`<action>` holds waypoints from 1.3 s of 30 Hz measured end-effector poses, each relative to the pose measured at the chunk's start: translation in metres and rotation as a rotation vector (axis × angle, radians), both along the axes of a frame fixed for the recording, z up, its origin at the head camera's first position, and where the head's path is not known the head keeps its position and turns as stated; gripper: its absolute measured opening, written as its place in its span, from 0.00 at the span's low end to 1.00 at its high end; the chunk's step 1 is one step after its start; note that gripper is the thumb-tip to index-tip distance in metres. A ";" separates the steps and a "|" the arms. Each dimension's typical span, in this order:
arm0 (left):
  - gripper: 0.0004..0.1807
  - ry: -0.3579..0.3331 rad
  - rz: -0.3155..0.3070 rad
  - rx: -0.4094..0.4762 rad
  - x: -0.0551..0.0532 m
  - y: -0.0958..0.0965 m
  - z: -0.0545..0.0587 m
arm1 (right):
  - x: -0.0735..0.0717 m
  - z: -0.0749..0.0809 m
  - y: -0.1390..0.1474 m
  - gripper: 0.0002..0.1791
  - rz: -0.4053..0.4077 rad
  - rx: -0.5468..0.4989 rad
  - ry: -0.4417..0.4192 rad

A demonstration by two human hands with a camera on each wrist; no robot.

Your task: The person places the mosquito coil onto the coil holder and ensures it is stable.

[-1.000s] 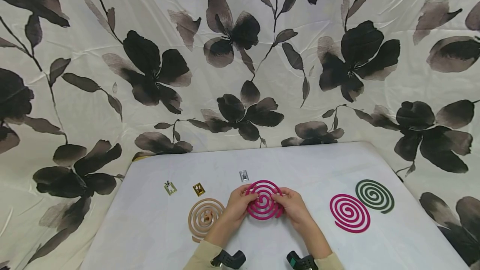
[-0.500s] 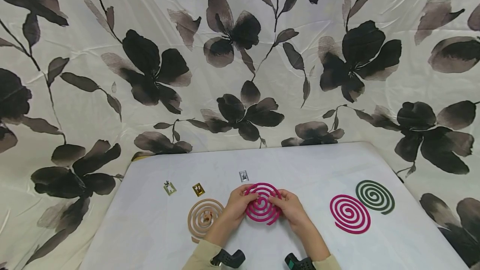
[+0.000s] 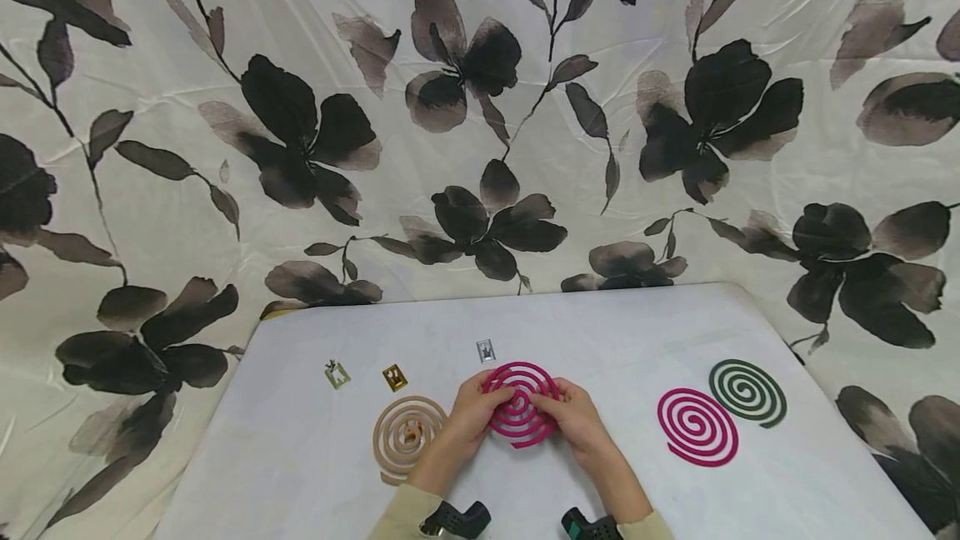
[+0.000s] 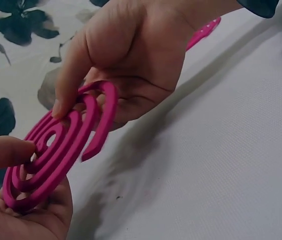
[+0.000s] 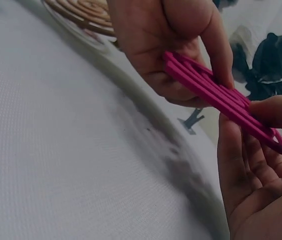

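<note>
A pink mosquito coil (image 3: 519, 435) is held up between both hands, above the table. My left hand (image 3: 469, 412) pinches its left side, thumb on the upper face and fingers underneath. Opposite it, my right hand (image 3: 579, 422) pinches the right side in the same way. In the left wrist view the coil (image 4: 46, 182) hangs tilted, its loose outer end by the right hand (image 4: 136, 55). The right wrist view shows the coil (image 5: 216, 100) nearly edge-on, between the left hand (image 5: 161, 45) and the right hand (image 5: 261, 190). Fingers beneath the coil are partly hidden.
On the white table (image 3: 285, 457) a brown coil (image 3: 386, 423) lies left of the hands. Another pink coil (image 3: 697, 427) and a green coil (image 3: 747, 392) lie right. Small metal coil stands sit behind: a silver one (image 3: 486, 350), a gold one (image 3: 394, 377) and a pale-gold one (image 3: 337, 374).
The held coil has turned clockwise in the head view, its outer end swinging from lower right to bottom centre. Both hands have shifted slightly left, and the right thumb has moved inward over the coil.
</note>
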State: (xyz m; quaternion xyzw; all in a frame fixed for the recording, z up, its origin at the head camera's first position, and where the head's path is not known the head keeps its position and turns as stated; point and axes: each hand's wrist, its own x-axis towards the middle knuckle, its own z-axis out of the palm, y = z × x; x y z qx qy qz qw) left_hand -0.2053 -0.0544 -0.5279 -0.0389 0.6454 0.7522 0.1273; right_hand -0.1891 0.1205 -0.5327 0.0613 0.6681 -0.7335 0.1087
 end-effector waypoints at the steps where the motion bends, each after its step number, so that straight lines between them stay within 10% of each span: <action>1: 0.23 -0.003 0.006 0.008 0.000 0.000 -0.001 | 0.000 0.000 0.000 0.16 -0.004 -0.007 -0.004; 20: 0.25 0.030 0.045 -0.047 0.004 -0.005 0.003 | 0.004 0.002 -0.003 0.25 0.136 -0.058 -0.002; 39: 0.28 0.096 0.071 -0.092 0.000 -0.015 0.002 | 0.000 0.001 -0.011 0.26 0.084 -0.048 0.018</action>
